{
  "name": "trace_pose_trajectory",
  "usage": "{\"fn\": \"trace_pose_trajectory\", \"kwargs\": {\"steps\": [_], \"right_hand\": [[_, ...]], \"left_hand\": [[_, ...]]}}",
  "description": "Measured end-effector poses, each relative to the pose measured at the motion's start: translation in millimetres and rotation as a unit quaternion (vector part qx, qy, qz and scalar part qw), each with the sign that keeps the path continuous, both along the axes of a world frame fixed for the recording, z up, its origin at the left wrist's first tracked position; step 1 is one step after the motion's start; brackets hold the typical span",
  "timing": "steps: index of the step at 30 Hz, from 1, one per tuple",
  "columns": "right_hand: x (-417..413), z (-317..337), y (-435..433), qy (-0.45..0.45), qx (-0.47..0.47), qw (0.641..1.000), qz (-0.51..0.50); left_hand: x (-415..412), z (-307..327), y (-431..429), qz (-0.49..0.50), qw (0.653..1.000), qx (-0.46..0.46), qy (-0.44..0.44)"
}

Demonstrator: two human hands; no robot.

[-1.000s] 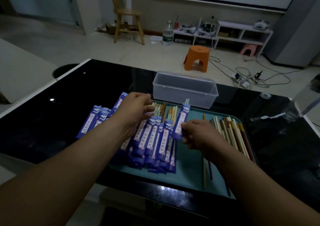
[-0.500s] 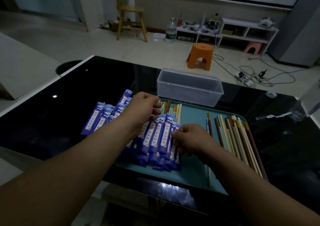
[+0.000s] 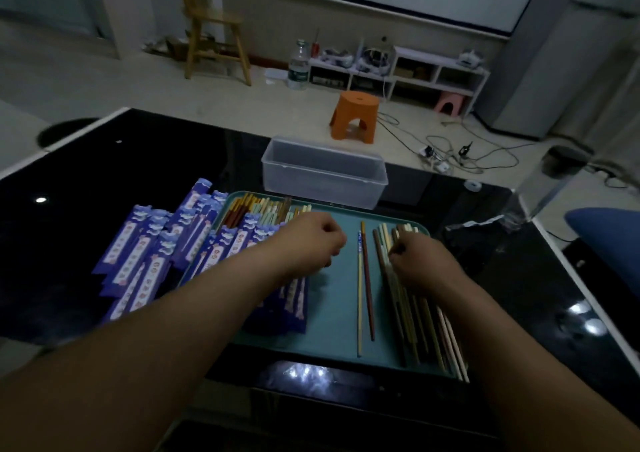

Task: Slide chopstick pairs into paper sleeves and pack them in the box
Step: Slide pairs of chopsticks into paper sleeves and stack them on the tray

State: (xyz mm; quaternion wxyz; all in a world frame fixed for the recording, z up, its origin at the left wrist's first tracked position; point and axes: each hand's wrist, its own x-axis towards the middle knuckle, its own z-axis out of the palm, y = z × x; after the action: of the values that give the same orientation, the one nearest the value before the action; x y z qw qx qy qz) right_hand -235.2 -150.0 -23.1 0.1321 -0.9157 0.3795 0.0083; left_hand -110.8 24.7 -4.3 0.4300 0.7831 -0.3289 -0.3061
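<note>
While likely hunting a fresh pair, pinching loose chopsticks (image 3: 417, 316) at 3 o'clock with right hand (image 3: 424, 266); curling left hand (image 3: 310, 243) at 12, hold unclear.

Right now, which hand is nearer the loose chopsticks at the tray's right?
Right. The right hand lies over the loose chopsticks, fingers curled onto them. The left hand is apart from them, near the middle of the tray, beside the sleeves.

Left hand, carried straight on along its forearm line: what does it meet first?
Probably the lone chopstick pair on the tray, near its far tips; how high the left hand rides is unclear.
</note>
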Motion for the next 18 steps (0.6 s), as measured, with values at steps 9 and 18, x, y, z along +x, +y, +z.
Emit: {"fn": "trace_pose_trajectory", "kwargs": {"steps": [9,18], "right_hand": [[-15,-12,-1,0.023,-0.01,0.999,0.024],[-15,-15,-2,-0.002,-0.008,0.999,0.031]], "left_hand": [[-50,-38,-32,-0.187,0.942,0.16,-0.229],[-57,-44,-32,-0.212,0.901,0.171,-0.338]]}}
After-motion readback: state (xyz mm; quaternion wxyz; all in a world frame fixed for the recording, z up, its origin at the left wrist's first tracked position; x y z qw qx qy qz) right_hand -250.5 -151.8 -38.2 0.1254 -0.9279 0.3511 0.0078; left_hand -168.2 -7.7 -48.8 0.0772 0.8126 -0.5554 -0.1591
